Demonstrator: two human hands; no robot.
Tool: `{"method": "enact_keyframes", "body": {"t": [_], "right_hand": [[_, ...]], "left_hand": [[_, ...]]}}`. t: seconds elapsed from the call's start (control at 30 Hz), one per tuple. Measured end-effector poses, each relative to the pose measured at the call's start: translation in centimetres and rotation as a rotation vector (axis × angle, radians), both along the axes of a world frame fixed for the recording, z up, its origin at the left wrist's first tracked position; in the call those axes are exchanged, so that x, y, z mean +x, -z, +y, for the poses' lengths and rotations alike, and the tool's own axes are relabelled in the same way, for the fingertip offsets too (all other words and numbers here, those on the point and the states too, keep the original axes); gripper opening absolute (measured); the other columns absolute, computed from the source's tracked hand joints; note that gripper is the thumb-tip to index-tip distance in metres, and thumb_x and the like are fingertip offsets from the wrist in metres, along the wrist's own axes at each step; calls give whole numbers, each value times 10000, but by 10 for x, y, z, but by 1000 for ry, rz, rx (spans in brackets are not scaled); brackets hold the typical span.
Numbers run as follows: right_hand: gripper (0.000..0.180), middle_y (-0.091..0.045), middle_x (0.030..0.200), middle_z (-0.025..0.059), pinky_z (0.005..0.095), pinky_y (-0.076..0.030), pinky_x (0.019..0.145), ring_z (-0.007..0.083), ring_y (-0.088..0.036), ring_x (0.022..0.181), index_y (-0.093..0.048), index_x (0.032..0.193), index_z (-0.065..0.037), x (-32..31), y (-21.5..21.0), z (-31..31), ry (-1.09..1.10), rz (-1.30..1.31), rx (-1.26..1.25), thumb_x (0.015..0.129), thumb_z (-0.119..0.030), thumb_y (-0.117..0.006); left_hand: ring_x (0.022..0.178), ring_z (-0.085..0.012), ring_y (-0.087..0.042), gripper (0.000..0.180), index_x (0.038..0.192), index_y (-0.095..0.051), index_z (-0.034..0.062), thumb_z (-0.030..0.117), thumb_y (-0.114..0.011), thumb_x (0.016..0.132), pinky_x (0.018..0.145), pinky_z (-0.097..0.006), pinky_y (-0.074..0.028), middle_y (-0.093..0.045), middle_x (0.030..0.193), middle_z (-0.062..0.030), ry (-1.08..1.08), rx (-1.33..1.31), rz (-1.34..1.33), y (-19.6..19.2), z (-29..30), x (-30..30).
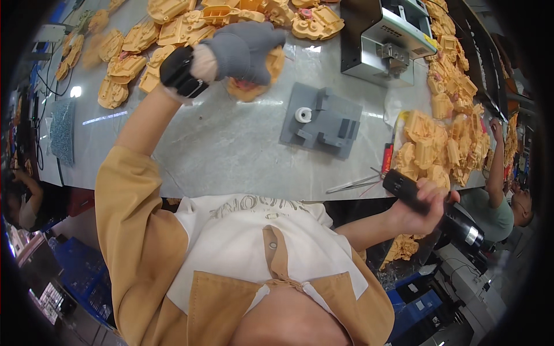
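My left hand (242, 52), in a grey glove with a black wrist strap, is raised over the table and grips an orange moulded plastic part (254, 85) with a pink spot underneath. My right hand (424, 205), bare, hangs below the table's front edge and is closed around a black electric screwdriver (430, 210) with a silver ring near its lower end. A grey fixture block (321, 120) with a small white ring on it lies on the table between both hands, touched by neither.
Heaps of orange plastic parts lie along the far edge (173, 29) and at the right (441, 138). A black-and-grey machine (384, 40) stands at the back. Tweezers (352, 184) and a red tool (386, 157) lie near the front edge. Another person (502, 196) sits at the right.
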State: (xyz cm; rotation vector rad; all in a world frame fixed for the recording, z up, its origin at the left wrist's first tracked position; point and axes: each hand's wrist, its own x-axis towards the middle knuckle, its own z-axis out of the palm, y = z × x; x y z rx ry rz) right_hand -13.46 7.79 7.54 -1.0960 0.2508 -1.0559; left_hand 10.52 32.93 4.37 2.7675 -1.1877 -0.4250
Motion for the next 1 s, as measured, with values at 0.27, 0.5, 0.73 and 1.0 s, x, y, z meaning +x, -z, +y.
{"method": "enact_keyframes", "body": {"t": [0.27, 0.5, 0.73, 1.0], "right_hand": [[382, -380, 621, 16, 304, -345, 607, 129, -411, 530, -374, 1135, -70, 6, 7, 6, -124, -18, 55, 765, -74, -472], [402, -370, 614, 18, 314, -363, 596, 136, -411, 520, -370, 1154, -59, 7, 9, 7, -107, 9, 33, 765, -73, -468], [410, -370, 603, 16, 312, -380, 596, 140, -419, 508, -373, 1150, -60, 1, 10, 1, -38, 24, 43, 754, -78, -477], [421, -360, 601, 4, 309, -381, 599, 132, -424, 512, -364, 1151, -65, 4, 7, 2, -88, -15, 22, 748, -71, -486]], "left_hand": [[896, -176, -611, 603, 1142, -449, -3, 218, -753, 670, 745, -301, -524, -587, 1021, -121, -629, -1031, 564, -11, -16, -100], [868, -245, -600, 592, 1202, -467, 80, 199, -724, 681, 727, -312, -508, -524, 1005, -142, -478, -769, 22, -20, -69, -139], [845, -172, -577, 449, 1140, -513, 45, 151, -667, 733, 749, -291, -477, -493, 1093, -94, -442, -876, -200, -27, -51, -129], [930, -235, -573, 477, 1159, -494, 40, 115, -670, 722, 789, -337, -482, -448, 1203, -160, -31, -1089, 326, 23, -105, -148]]}}
